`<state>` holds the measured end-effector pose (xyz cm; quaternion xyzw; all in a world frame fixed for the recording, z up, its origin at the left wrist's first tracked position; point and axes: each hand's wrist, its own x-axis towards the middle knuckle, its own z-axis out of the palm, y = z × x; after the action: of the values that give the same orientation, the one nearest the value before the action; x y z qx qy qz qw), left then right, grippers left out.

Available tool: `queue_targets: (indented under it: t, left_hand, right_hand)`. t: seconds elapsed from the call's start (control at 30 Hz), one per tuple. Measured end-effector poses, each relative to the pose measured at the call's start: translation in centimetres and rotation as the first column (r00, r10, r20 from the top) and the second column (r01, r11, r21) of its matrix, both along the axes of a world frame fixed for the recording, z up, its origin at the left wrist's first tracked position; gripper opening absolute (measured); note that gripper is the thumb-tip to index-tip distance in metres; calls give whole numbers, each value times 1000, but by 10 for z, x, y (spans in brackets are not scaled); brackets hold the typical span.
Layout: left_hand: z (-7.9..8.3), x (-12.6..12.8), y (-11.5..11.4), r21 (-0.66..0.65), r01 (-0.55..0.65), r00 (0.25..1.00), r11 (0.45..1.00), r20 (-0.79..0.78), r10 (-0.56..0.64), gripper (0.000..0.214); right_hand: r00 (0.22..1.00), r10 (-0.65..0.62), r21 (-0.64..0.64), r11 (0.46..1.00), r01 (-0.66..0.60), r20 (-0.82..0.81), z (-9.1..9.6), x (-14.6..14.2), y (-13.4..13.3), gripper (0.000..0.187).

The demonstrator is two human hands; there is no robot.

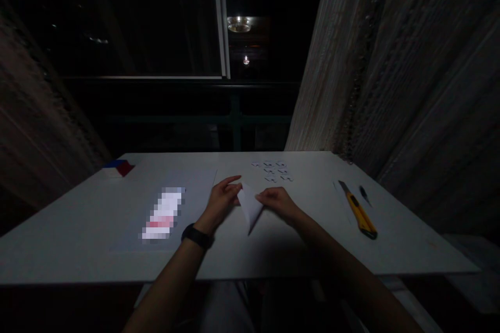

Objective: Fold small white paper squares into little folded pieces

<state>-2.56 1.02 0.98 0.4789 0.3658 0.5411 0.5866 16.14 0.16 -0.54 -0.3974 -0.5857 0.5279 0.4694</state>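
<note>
A folded piece of white paper (pixel 250 207), pointed at its lower end, is held up above the white table. My left hand (pixel 223 199), with a dark watch (pixel 197 236) on the wrist, pinches its upper left edge. At the right corner of the paper, my right hand (pixel 279 202) grips it between thumb and fingers. Several small marked paper pieces (pixel 269 170) lie in rows on the table just beyond my hands. The room is dim, so fine creases in the paper cannot be made out.
A lit, blurred-out phone (pixel 164 213) rests on a large paper sheet (pixel 199 192) at left. A yellow utility knife (pixel 358 212) and a small dark object (pixel 364 194) lie at right. A coloured cube (pixel 117 168) sits far left on the table (pixel 312 263). Curtains (pixel 324 62) hang behind.
</note>
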Motion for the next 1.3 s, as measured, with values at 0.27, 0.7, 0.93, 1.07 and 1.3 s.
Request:
queue_targets:
  t: [0.27,0.7,0.93,1.07,1.3]
  left_hand:
    - [-3,5,2,3,-54,999,999,-6,54,41]
    - [5,9,-4,31,-135,983,990,-118,137,33]
    - [3,7,-2,33,-125,989,992,-76,127,34]
    - [2,7,-2,34,-100,992,994,-73,102,33]
    - [3,8,-6,-16,-40,995,999,-95,38,34]
  right_hand:
    - [984,-170,19,985,169,55,3,0,3,31]
    - [993,-113,37,993,112,24,4,1,1,34]
    - [992,-68,-105,993,56,-107,-1,-2,2,39]
    - [987,-125,-114,987,113,-99,-3,-2,4,35]
    - [978,-185,-30,983,183,-100,3,3,4,29]
